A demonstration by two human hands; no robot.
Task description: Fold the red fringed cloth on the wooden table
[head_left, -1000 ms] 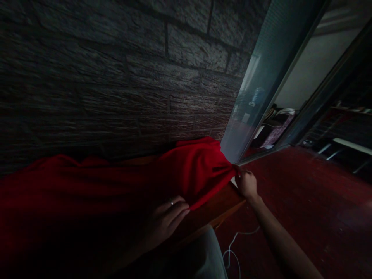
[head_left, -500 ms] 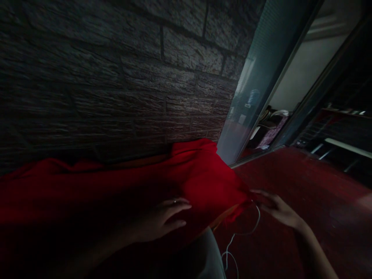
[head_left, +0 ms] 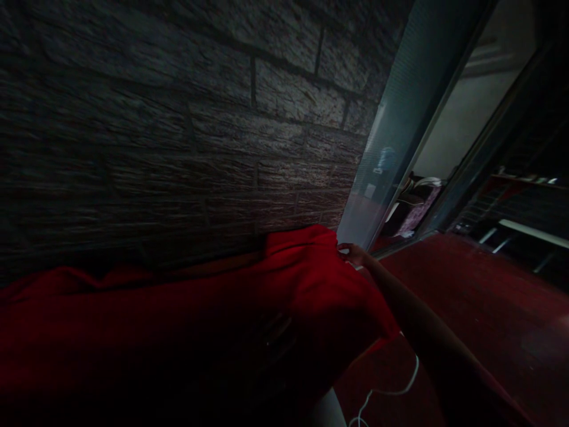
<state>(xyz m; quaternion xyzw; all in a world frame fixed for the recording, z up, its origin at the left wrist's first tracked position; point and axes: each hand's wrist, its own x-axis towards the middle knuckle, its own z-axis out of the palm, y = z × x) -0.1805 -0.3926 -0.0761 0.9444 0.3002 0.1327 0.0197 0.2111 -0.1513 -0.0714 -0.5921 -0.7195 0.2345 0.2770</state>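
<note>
A red garment (head_left: 306, 284) lies spread over a surface against the wall, with soft folds toward its right end. Deep shadow covers my left hand (head_left: 278, 332), which rests flat on the fabric with its fingers stretched out; a ring glints on one of them. My right hand (head_left: 354, 255) reaches to the garment's far right corner, thumb and fingers pinched at its edge. The near part of the garment is too dark to make out.
Behind the garment rises a rough block wall (head_left: 213, 130). A glass panel (head_left: 377, 154) and an opening stand to the right. A white cable (head_left: 393, 392) hangs over the red floor (head_left: 480, 296). Farther right is a pale bench (head_left: 533, 233).
My right hand has moved from the garment's near right corner up to its far right corner. My left hand stays on the fabric, now darker. The view has tilted slightly upward.
</note>
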